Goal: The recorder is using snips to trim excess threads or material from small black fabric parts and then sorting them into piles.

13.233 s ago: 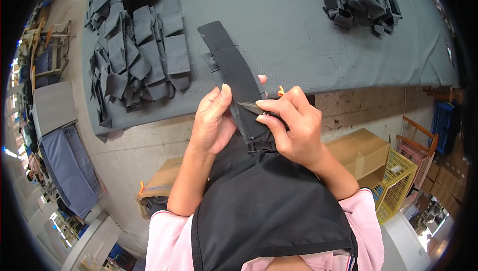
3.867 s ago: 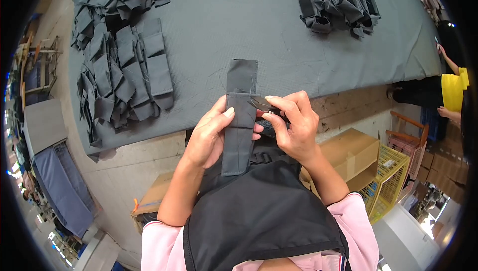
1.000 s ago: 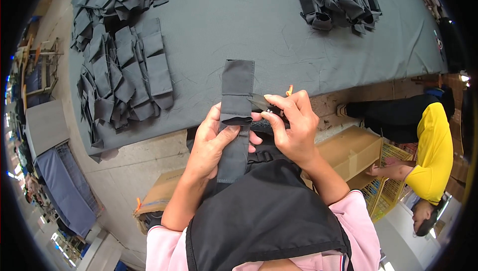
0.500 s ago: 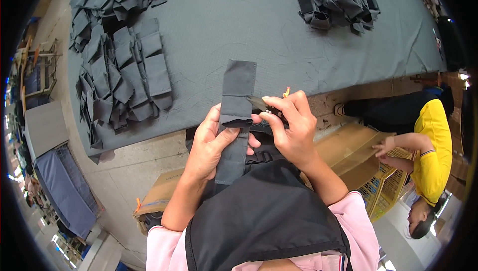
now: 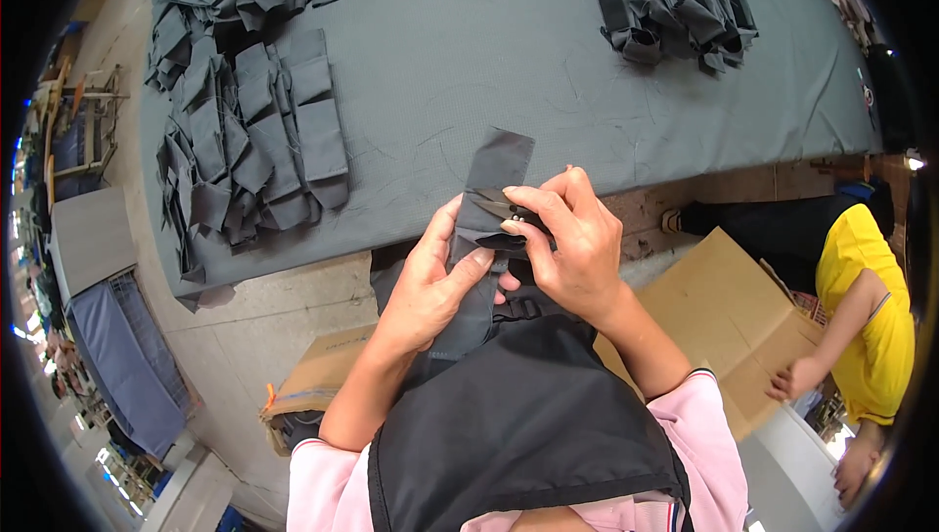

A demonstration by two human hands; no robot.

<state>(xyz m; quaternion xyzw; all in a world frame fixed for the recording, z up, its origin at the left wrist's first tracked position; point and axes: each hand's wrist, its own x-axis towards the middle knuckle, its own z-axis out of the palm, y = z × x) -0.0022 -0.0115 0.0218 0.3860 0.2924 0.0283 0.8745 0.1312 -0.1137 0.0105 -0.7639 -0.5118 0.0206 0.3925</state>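
Observation:
My left hand [image 5: 430, 273] grips a dark grey sewn fabric strip [image 5: 501, 158] near its middle, thumb on top at a folded seam. The strip's upper end tilts to the right above the table edge, and its lower part hangs down over my apron. Between the thumb and fingers of my right hand [image 5: 577, 243] is a pair of small dark thread snips [image 5: 504, 207]. Their pointed blades lie across the strip, by the fold's upper edge. My right fingers hide most of the snips' handle.
Piles of similar grey strips [image 5: 259, 131] lie at the left of the grey-covered table [image 5: 440, 63]. Another bundle [image 5: 675, 4] lies far right. Loose threads dot the cover. A cardboard box [image 5: 333, 361] stands below left. At right, a person in yellow [image 5: 871, 317] handles a large cardboard box [image 5: 724, 317].
The strip has tilted to the right, and the snips' blades now lie farther over it. At right, the other person's cardboard has swung up and now hides the yellow crate.

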